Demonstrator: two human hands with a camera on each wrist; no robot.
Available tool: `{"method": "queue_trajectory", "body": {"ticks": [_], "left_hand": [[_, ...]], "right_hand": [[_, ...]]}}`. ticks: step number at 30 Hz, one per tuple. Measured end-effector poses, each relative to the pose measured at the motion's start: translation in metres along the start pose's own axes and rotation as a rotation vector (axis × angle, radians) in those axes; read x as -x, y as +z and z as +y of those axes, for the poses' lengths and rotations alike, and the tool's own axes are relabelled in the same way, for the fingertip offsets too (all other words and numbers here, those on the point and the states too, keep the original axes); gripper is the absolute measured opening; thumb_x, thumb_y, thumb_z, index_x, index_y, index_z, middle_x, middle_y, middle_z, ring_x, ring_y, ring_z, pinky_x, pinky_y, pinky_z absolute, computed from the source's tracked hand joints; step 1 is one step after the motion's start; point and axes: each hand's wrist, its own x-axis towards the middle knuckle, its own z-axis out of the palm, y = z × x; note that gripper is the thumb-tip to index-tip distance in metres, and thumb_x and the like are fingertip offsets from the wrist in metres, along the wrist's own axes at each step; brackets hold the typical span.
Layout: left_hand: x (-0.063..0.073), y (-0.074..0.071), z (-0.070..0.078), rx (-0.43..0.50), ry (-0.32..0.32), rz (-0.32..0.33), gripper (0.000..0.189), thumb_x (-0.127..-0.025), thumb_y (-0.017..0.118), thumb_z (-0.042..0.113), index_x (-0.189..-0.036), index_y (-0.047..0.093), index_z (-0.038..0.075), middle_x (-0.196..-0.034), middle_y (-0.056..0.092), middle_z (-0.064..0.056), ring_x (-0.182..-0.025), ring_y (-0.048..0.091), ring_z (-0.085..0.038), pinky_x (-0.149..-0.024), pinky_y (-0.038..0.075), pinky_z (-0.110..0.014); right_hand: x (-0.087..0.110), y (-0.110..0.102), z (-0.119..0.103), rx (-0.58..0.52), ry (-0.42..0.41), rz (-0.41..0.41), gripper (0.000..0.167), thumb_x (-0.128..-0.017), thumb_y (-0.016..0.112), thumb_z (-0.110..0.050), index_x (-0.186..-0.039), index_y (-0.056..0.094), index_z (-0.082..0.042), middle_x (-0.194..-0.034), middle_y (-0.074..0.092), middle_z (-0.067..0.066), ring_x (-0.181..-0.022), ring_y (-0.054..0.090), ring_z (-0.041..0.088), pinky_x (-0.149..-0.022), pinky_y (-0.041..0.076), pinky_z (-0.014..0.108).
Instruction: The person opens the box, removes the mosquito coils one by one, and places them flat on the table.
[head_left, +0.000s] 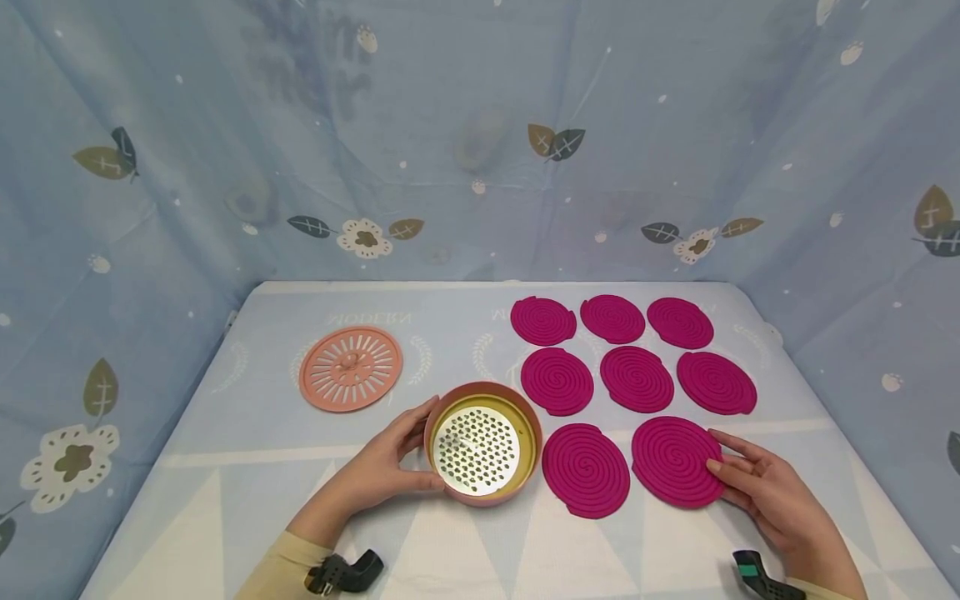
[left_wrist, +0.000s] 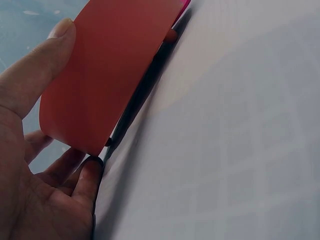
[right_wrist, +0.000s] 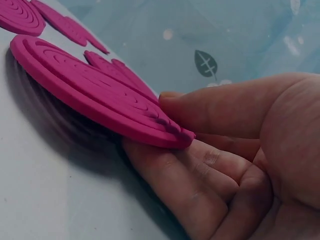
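Observation:
My left hand (head_left: 386, 467) grips the near-left side of a round terracotta mosquito coil holder (head_left: 431, 433), thumb on one side and fingers round the wall. Inside the holder lies a perforated metal disc (head_left: 476, 450) on a yellow-gold base. In the left wrist view, the holder's smooth red-orange wall (left_wrist: 110, 70) shows small feet underneath. My right hand (head_left: 780, 492) pinches the right edge of a magenta mosquito coil (head_left: 675, 462) between thumb and fingers. In the right wrist view this coil (right_wrist: 95, 95) is tilted, with fingers under its edge and a shadow below it.
More magenta coils lie flat in rows, several behind and one coil (head_left: 585, 471) between the holder and the held coil. A slotted terracotta lid (head_left: 348, 400) lies at the left of the table (head_left: 247, 500). Patterned blue cloth (head_left: 465, 150) hangs behind and at both sides.

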Motion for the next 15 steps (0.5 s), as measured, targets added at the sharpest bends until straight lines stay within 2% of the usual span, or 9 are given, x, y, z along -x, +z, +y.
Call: {"method": "queue_trajectory", "body": {"ticks": [3,10,15], "left_hand": [[0.0,-0.001,-0.001,0.006,0.013,-0.005,0.106,-0.075,0.089,0.019,-0.159,0.023,0.018,-0.158,0.027,0.003,-0.138,0.04,-0.019,-0.115,0.034,-0.025],[0.0,-0.001,-0.001,0.019,-0.001,0.0,0.106,-0.074,0.089,0.018,-0.159,0.024,0.019,-0.157,0.028,0.003,-0.138,0.039,-0.018,-0.115,0.033,-0.025],[0.0,0.0,0.001,0.025,-0.012,0.0,0.107,-0.074,0.09,0.019,-0.159,0.024,0.021,-0.157,0.028,0.004,-0.138,0.039,-0.018,-0.115,0.033,-0.024]], "right_hand": [[0.0,-0.001,0.0,0.019,0.004,0.008,0.062,-0.095,0.067,-0.01,-0.148,0.036,0.0,-0.105,0.071,0.0,-0.095,0.069,0.012,-0.083,0.06,0.035],[0.001,-0.006,-0.002,0.054,0.029,0.041,0.072,-0.097,0.066,-0.018,-0.15,0.028,0.01,-0.108,0.068,-0.015,-0.098,0.067,0.004,-0.084,0.06,0.03],[0.003,-0.012,-0.004,0.033,0.059,0.071,0.079,-0.095,0.068,-0.02,-0.151,0.022,0.011,-0.107,0.066,-0.017,-0.098,0.066,0.004,-0.085,0.059,0.031]]}}
